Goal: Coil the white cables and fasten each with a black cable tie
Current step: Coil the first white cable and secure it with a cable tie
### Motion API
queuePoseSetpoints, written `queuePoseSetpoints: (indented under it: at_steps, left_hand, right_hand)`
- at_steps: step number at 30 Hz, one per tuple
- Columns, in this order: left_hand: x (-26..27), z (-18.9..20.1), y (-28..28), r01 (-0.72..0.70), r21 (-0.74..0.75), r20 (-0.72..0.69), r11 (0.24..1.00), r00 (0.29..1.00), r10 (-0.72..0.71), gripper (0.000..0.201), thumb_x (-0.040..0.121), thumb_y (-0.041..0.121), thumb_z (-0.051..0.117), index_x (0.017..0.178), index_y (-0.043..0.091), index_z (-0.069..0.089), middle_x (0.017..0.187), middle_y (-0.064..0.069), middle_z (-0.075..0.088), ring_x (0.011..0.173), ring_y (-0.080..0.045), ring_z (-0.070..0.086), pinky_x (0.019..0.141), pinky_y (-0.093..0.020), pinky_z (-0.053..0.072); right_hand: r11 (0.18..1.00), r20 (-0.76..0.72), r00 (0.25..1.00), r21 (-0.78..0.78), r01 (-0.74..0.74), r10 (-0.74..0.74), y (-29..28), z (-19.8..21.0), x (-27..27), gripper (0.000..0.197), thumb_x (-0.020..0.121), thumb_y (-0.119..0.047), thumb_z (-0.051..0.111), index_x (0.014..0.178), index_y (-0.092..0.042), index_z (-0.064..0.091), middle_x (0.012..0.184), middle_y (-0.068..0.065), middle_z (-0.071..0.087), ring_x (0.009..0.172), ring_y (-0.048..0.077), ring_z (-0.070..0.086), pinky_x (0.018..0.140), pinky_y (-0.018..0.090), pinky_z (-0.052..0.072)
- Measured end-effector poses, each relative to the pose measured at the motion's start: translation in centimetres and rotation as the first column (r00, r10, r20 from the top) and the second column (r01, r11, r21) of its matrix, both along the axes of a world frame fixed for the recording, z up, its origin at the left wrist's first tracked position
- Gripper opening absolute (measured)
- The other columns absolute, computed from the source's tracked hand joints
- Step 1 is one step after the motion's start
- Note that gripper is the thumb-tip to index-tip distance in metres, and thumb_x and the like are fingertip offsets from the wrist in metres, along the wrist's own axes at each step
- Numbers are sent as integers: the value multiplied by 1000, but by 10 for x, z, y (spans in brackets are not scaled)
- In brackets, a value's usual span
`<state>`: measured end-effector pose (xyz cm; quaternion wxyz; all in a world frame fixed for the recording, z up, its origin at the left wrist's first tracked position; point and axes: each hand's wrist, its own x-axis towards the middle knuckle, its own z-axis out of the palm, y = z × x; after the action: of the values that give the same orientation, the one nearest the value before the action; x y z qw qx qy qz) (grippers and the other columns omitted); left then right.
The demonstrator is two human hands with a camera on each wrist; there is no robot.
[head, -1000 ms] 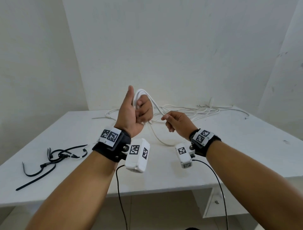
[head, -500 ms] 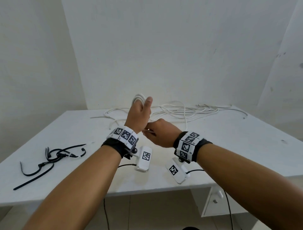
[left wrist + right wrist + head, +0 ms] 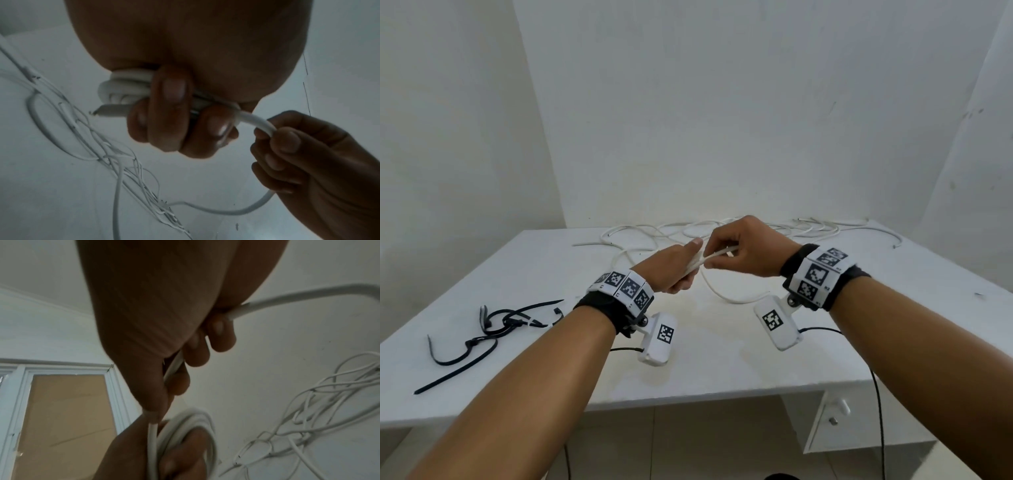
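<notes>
My left hand (image 3: 681, 270) grips a small coil of white cable (image 3: 123, 87) above the middle of the table, its fingers curled round the loops. My right hand (image 3: 726, 255) pinches the free strand of that cable (image 3: 717, 255) just right of the left hand; the strand droops in a loop (image 3: 726, 298) onto the table. In the right wrist view the coil (image 3: 185, 434) sits below my right fingers (image 3: 222, 335). A tangle of loose white cables (image 3: 774, 228) lies at the back of the table. Several black cable ties (image 3: 493, 329) lie at the left.
The white table (image 3: 722, 373) stands in a corner of white walls. A white drawer unit (image 3: 832, 421) sits under its right side. Black camera leads (image 3: 876, 394) hang from both wrists past the front edge.
Both hands dropped from chest height toward the table. My right hand passed under and round the left hand and now holds the strand on its right side.
</notes>
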<state>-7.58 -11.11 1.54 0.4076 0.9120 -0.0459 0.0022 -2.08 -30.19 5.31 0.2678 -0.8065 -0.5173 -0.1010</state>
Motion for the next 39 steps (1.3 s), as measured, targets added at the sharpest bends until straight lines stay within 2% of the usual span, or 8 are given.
queuePoseSetpoints:
  at_steps: [5, 9, 15, 22, 26, 29, 32, 39]
  left_hand:
    - [-5, 3, -6, 147, -222, -55, 964, 985, -163, 58, 84, 70, 37, 63, 16, 34, 51, -2, 29, 44, -15, 21, 43, -23, 20]
    - [-11, 8, -9, 277, -300, 25, 913, 959, -283, 44, 77, 42, 66, 62, 16, 35, 49, 1, 30, 42, -13, 23, 42, -21, 23]
    - [-24, 24, -16, 391, -628, 168, 673, 912, -373, 38, 93, 18, 45, 59, 16, 29, 42, 4, 20, 35, -9, 14, 39, -22, 13]
    - [-31, 41, -21, 496, -796, 342, 348, 842, -418, 55, 80, 41, 74, 60, 19, 27, 43, 6, 20, 34, -8, 17, 36, -17, 23]
    - [-23, 50, -23, 458, -851, 408, 258, 885, -225, 50, 83, 61, 56, 60, 20, 40, 42, 8, 31, 35, -8, 23, 36, -19, 26]
    - [-16, 51, -25, 389, -873, 406, 295, 914, -6, 52, 96, 60, 32, 68, 17, 38, 47, 5, 32, 39, -10, 26, 41, -21, 23]
    - [-7, 44, -24, 280, -831, 397, 480, 904, 159, 50, 100, 55, 28, 74, 14, 40, 49, 4, 38, 41, -12, 32, 44, -22, 29]
    - [10, 6, -10, -91, -381, 491, 920, 823, 284, 58, 101, 52, 35, 67, 7, 45, 56, -6, 48, 48, -19, 44, 50, -27, 40]
  right_hand:
    - [997, -123, 992, 83, -2, 12, -7, 16, 0, 13, 79, -23, 84, 82, -14, 75, 68, -10, 68, 60, 1, 59, 59, 11, 41]
    - [979, -222, 972, 204, -25, 72, -9, 20, 3, 14, 76, -19, 86, 78, -11, 74, 70, 0, 71, 63, 7, 60, 61, 21, 46]
    - [893, -302, 949, 447, 56, 92, -12, 3, 25, 13, 91, -19, 70, 79, -19, 75, 59, -7, 64, 53, 12, 49, 56, 23, 41]
    - [921, -375, 922, 385, 62, 95, 1, -25, 17, 53, 104, -23, 48, 59, -43, 69, 61, -6, 60, 54, 1, 50, 61, 13, 41]
    - [951, -408, 912, 298, 83, 48, 14, -39, 13, 54, 105, -30, 44, 63, -52, 68, 63, -9, 62, 57, 4, 54, 62, 16, 45]
    - [970, -421, 907, 224, 98, 6, 21, -55, 17, 32, 105, -32, 46, 97, -49, 72, 67, -9, 58, 60, 5, 51, 67, 22, 44]
    - [989, -351, 932, 85, 121, -84, 29, -66, 16, 30, 103, -34, 47, 128, -33, 65, 69, -10, 57, 58, 3, 48, 68, 22, 43]
    - [984, -79, 993, -162, 71, -85, 40, -58, -10, 26, 98, -29, 53, 112, -14, 70, 85, 6, 71, 72, 18, 61, 72, 31, 53]
